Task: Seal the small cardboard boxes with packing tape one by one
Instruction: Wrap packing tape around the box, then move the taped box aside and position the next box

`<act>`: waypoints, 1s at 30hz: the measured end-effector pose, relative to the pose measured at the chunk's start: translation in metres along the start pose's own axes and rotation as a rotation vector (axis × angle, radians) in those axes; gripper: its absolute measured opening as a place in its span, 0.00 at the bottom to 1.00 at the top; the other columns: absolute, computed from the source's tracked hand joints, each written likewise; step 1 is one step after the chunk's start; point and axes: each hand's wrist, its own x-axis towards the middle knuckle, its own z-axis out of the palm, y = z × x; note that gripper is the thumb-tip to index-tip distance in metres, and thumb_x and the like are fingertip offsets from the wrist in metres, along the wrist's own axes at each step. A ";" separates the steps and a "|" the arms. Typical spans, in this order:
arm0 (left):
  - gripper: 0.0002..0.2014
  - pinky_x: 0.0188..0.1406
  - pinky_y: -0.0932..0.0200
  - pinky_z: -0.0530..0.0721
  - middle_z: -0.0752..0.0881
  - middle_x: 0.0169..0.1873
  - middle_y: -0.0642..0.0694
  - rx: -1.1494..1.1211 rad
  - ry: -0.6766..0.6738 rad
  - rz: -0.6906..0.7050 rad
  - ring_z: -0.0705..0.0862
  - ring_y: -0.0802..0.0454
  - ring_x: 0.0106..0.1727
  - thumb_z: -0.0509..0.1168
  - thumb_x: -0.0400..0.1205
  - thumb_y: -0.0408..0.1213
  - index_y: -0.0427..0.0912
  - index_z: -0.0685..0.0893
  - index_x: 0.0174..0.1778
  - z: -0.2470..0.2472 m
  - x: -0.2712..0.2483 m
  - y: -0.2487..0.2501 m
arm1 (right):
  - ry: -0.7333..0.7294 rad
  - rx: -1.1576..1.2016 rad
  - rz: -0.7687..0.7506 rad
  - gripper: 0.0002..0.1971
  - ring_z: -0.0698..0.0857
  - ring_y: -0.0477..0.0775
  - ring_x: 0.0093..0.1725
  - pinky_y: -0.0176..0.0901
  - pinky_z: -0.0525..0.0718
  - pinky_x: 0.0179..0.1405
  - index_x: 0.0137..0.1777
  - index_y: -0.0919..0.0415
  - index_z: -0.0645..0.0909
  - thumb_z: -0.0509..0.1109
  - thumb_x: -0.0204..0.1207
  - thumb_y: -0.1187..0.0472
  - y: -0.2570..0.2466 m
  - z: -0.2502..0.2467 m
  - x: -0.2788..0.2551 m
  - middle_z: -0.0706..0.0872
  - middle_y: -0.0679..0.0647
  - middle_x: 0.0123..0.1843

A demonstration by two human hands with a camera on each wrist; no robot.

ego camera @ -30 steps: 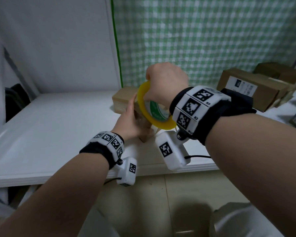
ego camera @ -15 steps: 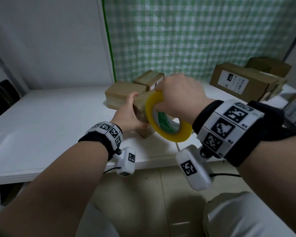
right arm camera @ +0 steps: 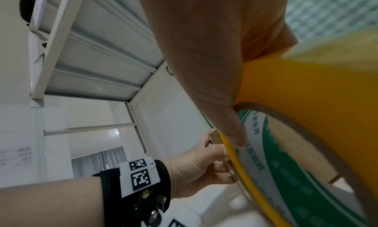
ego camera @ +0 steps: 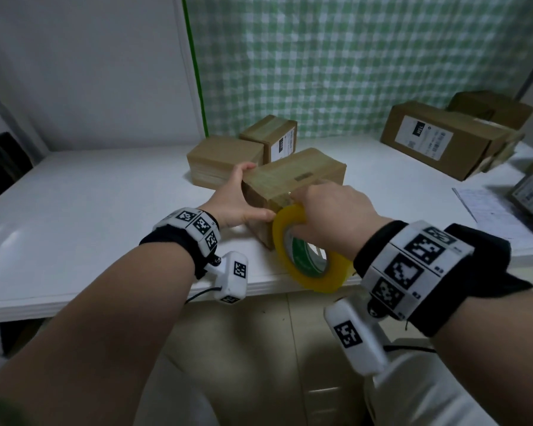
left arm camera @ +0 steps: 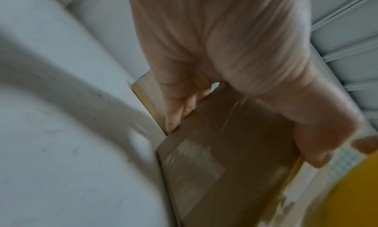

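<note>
We hold the small cardboard box [ego camera: 293, 182] on the white tabletop [ego camera: 90, 210], close to its front edge. Our left hand [ego camera: 234, 198] wraps the box's near left corner, thumb on the front face and fingers over the top, so it keeps the box from sliding. Our right hand [ego camera: 333, 213] grips the yellow tape roll [ego camera: 308, 253], fingers curled through its hole, and the roll sits right at the box's near end. The box's long side runs away from us and a bit to the right, so we think the tape has to run along that line. The right hand is the one nearer to the top seam. The head view shows shiny tape already on the box top. The left wrist view shows what the head view hides: our fingers [left arm camera: 174, 115] lying along the box's edge, though blurred. The right wrist view shows the green print inside the roll. Two more little boxes [ego camera: 228, 158] sit just behind.
</note>
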 end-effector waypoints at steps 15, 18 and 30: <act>0.33 0.33 0.52 0.83 0.82 0.34 0.42 -0.043 -0.048 -0.191 0.81 0.48 0.29 0.54 0.84 0.33 0.64 0.53 0.81 0.004 -0.005 0.038 | -0.004 0.844 0.121 0.20 0.83 0.60 0.59 0.53 0.82 0.58 0.58 0.54 0.83 0.61 0.79 0.41 0.039 0.010 0.008 0.86 0.56 0.59; 0.34 0.38 0.46 0.86 0.83 0.35 0.40 -0.103 -0.126 -0.264 0.83 0.44 0.31 0.57 0.84 0.51 0.68 0.44 0.81 0.006 -0.015 0.046 | 0.088 0.696 0.273 0.10 0.85 0.67 0.53 0.57 0.85 0.54 0.40 0.58 0.84 0.62 0.76 0.58 0.077 0.026 0.024 0.87 0.64 0.49; 0.16 0.45 0.46 0.89 0.87 0.45 0.39 -0.732 -0.102 -0.448 0.89 0.45 0.43 0.63 0.83 0.33 0.42 0.75 0.68 0.032 -0.030 0.057 | -0.060 0.171 0.234 0.14 0.81 0.63 0.59 0.47 0.79 0.56 0.60 0.53 0.81 0.67 0.75 0.59 0.121 0.086 0.046 0.77 0.59 0.60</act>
